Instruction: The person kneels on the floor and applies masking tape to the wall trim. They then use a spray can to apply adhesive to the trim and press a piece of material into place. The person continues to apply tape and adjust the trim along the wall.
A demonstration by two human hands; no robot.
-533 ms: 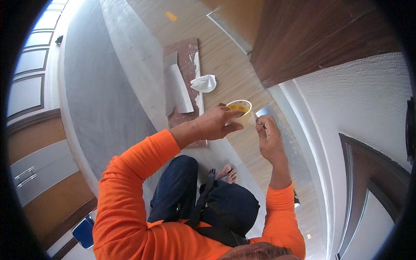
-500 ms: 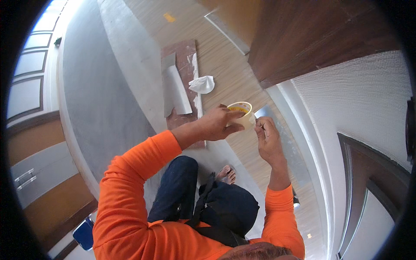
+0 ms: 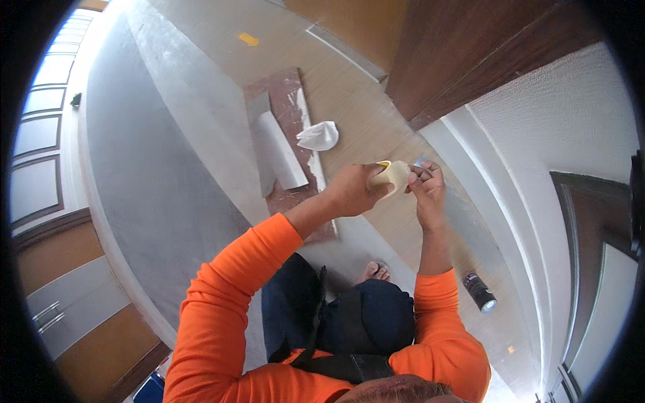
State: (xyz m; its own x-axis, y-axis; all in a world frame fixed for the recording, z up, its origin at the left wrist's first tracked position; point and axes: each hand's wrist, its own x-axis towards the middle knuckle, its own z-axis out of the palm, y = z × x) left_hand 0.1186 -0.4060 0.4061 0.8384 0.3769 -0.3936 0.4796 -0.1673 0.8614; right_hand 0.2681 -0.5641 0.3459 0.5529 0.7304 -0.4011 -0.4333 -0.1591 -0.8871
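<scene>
A wide roll of pale, translucent tape (image 3: pixel 399 176) with a yellow inner core is held out in front of me. My left hand (image 3: pixel 353 191) is closed around it, the thumb below and the fingers over the core's rim. At the roll's right edge my right hand (image 3: pixel 428 196) has its thumb and fingertips pinched together, seemingly on the tape's loose end. That end is too small to see clearly. The roll is tilted so that its core mostly faces away.
Beyond my hands a reddish-brown board (image 3: pixel 293 91) lies on the floor. On it are a folded grey-white sheet (image 3: pixel 285 154) and a crumpled white piece (image 3: pixel 318 136). A dark can (image 3: pixel 479 293) stands near my right elbow. The white wall (image 3: pixel 557 121) rises on the right.
The roll has turned in my left hand, so less of its yellow core shows. Both hands have shifted slightly right in the picture. The dark can has come fully into view.
</scene>
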